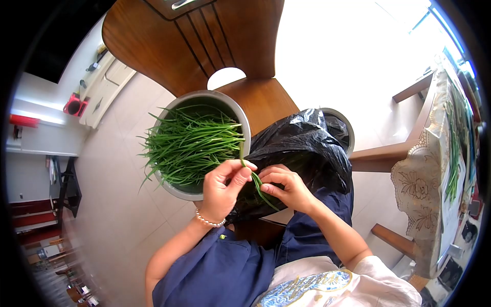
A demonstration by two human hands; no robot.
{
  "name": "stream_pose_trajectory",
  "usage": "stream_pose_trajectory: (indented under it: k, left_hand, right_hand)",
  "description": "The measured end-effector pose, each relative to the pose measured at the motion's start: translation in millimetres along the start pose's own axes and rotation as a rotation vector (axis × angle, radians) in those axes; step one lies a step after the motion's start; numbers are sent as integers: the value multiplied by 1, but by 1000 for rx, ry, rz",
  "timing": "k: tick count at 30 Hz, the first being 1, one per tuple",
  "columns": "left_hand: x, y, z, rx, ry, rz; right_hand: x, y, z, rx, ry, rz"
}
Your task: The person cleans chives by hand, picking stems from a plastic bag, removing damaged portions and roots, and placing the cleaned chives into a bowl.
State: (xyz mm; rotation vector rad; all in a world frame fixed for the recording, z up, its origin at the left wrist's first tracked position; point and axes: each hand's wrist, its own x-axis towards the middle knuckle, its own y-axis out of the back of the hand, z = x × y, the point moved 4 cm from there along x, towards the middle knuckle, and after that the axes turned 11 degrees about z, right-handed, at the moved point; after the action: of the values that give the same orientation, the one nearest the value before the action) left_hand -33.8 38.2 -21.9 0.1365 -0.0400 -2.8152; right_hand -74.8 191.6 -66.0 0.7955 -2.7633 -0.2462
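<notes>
My left hand (225,185) is closed in a pinch on a thin green chive stalk (242,152), which stands up past the fingertips. My right hand (287,187) has its thumb and fingers pinched on the same chive, just right of the left hand. The leafy end of the stalk hangs down between the hands. To the left, a round metal basin (240,110) holds a thick heap of green chives (197,143), their pale ends pointing right. An open black plastic bag (302,140) lies right behind my right hand; its contents are mostly in shadow.
A wooden chair (250,51) stands in front, partly behind the basin. Part of a round container (343,116) shows behind the bag. At right, a table with a lace cloth (417,187) bears more long greens (452,158). A white cabinet (110,84) is at far left.
</notes>
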Motion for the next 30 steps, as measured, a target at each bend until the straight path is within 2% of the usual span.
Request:
stream_pose_trajectory:
  k: [1, 4, 7, 12, 14, 24, 29, 30]
  left_hand:
    - [2, 3, 4, -73, -11, 25]
    - [4, 16, 9, -33, -46, 155]
    - [6, 33, -2, -99, -2, 262]
    - [7, 47, -12, -210, 89, 359]
    - [8, 51, -13, -265, 119, 372]
    - [11, 71, -9, -536, 139, 448]
    - [11, 73, -9, -573, 149, 458]
    - [12, 73, -9, -573, 149, 459]
  right_hand:
    - [-1, -1, 3, 0, 1, -2]
    - [-7, 3, 17, -52, -82, 58]
    - [-15, 14, 37, 5, -220, 73]
    - [-24, 40, 52, -180, -350, 139]
    - [-29, 45, 64, -121, -513, 237]
    - [-35, 47, 75, 103, -576, 338]
    - [-27, 37, 41, 200, -530, 236]
    - [-26, 36, 38, 212, -604, 195]
